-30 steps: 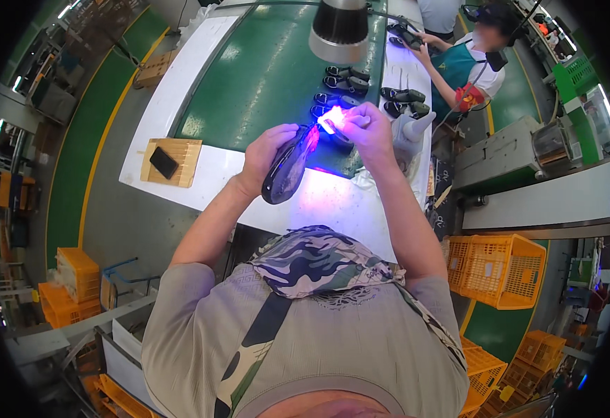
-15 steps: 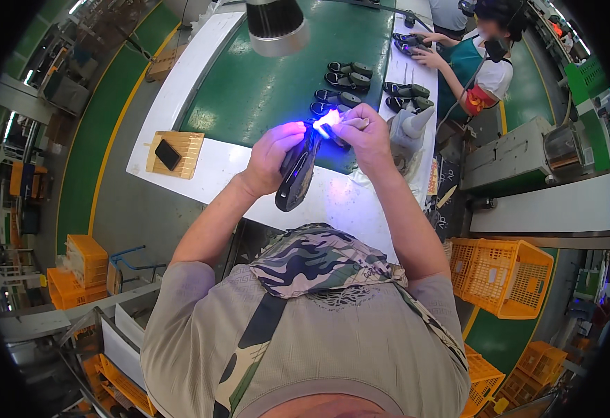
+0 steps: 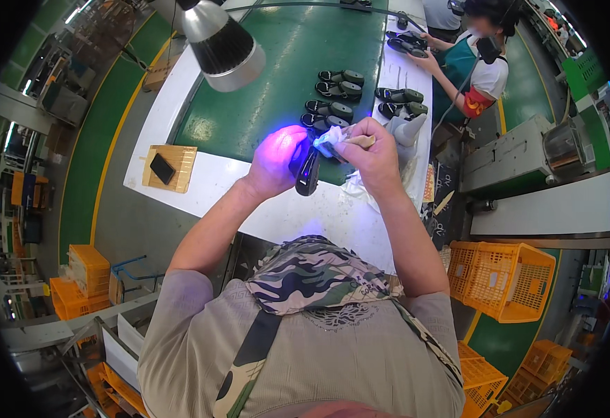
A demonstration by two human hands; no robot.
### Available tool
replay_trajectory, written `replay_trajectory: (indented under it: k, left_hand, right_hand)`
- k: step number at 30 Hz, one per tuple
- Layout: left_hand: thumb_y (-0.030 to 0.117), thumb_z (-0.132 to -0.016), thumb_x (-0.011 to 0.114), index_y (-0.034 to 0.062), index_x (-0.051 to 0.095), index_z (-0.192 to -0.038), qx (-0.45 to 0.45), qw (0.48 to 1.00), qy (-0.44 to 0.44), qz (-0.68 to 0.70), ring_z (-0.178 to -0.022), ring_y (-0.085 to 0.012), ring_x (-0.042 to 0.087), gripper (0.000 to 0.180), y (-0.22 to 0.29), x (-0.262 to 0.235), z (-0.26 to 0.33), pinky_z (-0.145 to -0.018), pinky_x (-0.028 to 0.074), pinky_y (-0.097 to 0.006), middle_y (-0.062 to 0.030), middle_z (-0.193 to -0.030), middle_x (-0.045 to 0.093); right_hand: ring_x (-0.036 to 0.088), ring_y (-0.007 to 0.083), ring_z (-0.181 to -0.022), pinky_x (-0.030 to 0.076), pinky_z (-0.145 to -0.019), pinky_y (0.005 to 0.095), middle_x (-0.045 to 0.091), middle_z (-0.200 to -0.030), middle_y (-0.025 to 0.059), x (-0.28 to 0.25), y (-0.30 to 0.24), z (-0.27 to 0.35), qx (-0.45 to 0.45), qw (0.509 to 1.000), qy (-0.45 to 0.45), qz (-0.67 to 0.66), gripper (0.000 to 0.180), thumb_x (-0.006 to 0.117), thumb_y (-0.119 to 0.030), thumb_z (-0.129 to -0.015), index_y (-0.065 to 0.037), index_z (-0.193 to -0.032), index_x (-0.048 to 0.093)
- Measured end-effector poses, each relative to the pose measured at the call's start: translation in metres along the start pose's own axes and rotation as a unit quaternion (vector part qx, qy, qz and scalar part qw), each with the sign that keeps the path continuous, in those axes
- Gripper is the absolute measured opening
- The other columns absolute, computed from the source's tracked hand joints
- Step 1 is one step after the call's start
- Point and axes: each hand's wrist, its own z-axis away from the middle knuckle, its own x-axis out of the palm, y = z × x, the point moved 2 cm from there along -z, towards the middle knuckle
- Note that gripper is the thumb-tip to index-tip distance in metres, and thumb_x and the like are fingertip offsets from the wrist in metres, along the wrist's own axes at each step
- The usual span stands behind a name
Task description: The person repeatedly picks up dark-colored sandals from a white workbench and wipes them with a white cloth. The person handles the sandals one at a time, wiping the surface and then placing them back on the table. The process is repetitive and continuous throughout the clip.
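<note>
- The left hand (image 3: 274,160) has its fingers clamped around a black shoe (image 3: 308,174), which is held up over the near part of the table (image 3: 263,90), in front of the person's chest.
- A second ago the shoe showed a broad face; now it is turned nearly edge-on, a narrow dark shape with its rounded end toward the person.
- The right hand (image 3: 372,150) has its fingers pinched on a crumpled white cloth (image 3: 329,138), and a tan piece (image 3: 364,141) juts out from the same grip. The cloth is at the shoe's upper end; whether they touch cannot be told.
- The cloth was glaring white-pink in both earlier views; it is now a paler bluish white, and the purple glow covers much of the left hand instead.
- The bright pink patch on the table's white border has faded to a faint tint.
- The lamp (image 3: 225,52) now appears well farther left in the view than before.
- The pairs of shoes (image 3: 340,87) on the green surface keep their arrangement, as does the phone (image 3: 162,168) on its tan board (image 3: 183,171).
- The co-worker (image 3: 479,70) still handles a dark shoe (image 3: 408,45) at the table's right side.
</note>
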Motion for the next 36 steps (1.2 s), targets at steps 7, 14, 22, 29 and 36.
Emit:
replay_trajectory:
  k: [7,14,22,29,36]
  left_hand:
    - [-0.002,-0.071,0.066,0.001,0.06,-0.096,-0.036,0.998,-0.023,0.039,-0.075,-0.035,0.064,0.026,0.0,0.014,-0.021,-0.065,0.054,-0.039,-0.0168,-0.088,0.063]
    - [0.01,-0.061,0.075,0.006,0.063,-0.091,-0.165,0.945,-0.262,0.11,-0.069,-0.0283,0.065,0.033,0.001,0.019,-0.027,-0.066,0.053,-0.035,-0.0126,-0.075,0.065]
    - [0.015,-0.053,0.082,0.0014,0.06,-0.095,-0.266,0.828,-0.435,0.232,-0.071,-0.0183,0.064,0.05,0.002,0.006,-0.03,-0.069,0.052,-0.032,-0.0073,-0.078,0.066]
    - [0.006,-0.055,0.082,0.001,0.06,-0.11,-0.366,0.705,-0.401,0.456,-0.085,-0.0116,0.061,0.06,-0.006,0.015,-0.01,-0.082,0.049,-0.028,-0.0015,-0.093,0.066]
    - [0.017,-0.066,0.078,-0.0001,0.057,-0.122,-0.391,0.662,-0.352,0.534,-0.096,-0.0137,0.06,0.062,-0.011,0.014,0.006,-0.091,0.046,-0.029,-0.0041,-0.105,0.065]
  right_hand:
    - [0.053,0.0067,-0.077,0.045,-0.068,0.0229,0.061,-0.088,0.0055,-0.011,-0.01,-0.006,-0.009,0.998,0.044,0.047,0.017,0.07,-0.001,-0.077,-0.003,-0.084,0.054]
    - [0.055,0.0098,-0.082,0.046,-0.074,0.0251,0.061,-0.091,0.0092,-0.029,-0.003,-0.011,-0.035,0.996,0.069,0.049,0.019,0.07,0.001,-0.076,-0.004,-0.08,0.053]
    - [0.056,0.0106,-0.083,0.046,-0.075,0.0258,0.063,-0.088,0.0086,-0.035,0.002,-0.011,-0.076,0.988,0.076,0.107,0.02,0.07,0.002,-0.074,-0.004,-0.078,0.052]
    - [0.058,0.0128,-0.086,0.047,-0.076,0.0282,0.063,-0.087,0.009,-0.032,0.018,-0.012,-0.09,0.985,0.059,0.131,0.019,0.07,0.001,-0.075,-0.004,-0.077,0.052]
    - [0.059,0.0133,-0.089,0.047,-0.077,0.0284,0.064,-0.092,0.0106,-0.028,0.032,-0.006,-0.072,0.99,0.029,0.116,0.018,0.07,0.0,-0.075,-0.004,-0.078,0.053]
